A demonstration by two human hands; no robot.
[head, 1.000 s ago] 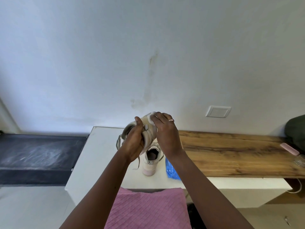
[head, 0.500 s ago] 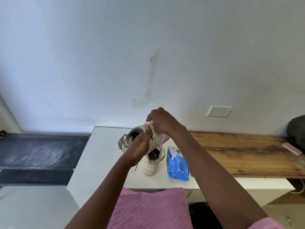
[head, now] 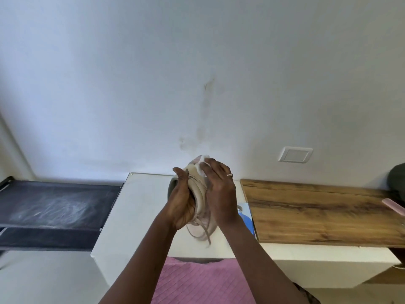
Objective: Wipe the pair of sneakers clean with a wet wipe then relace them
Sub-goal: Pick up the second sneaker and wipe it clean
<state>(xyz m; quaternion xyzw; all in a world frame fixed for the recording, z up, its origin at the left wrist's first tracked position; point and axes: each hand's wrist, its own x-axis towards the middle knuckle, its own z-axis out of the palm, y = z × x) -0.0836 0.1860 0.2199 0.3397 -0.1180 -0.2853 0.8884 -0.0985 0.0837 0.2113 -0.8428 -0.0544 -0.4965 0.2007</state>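
Observation:
My left hand (head: 181, 200) grips a beige sneaker (head: 198, 187) held up above the white counter (head: 140, 207), with its loose laces (head: 202, 231) hanging down. My right hand (head: 219, 191) presses a white wet wipe (head: 202, 164) against the shoe's upper end, fingers laid over the shoe. A ring shows on one finger of that hand. The second sneaker is hidden behind my hands and the held shoe.
A blue wipes packet (head: 246, 218) lies on the counter, partly behind my right wrist. A wooden board (head: 317, 211) extends to the right, with a pink object (head: 394, 206) at its far end. A dark bench (head: 54, 207) stands on the left. Pink quilted fabric (head: 197, 281) lies below.
I have turned the sneaker more upright, so its laces now hang low. My right hand has slid over the shoe's upper end with the wipe, and now covers the second sneaker and most of the packet.

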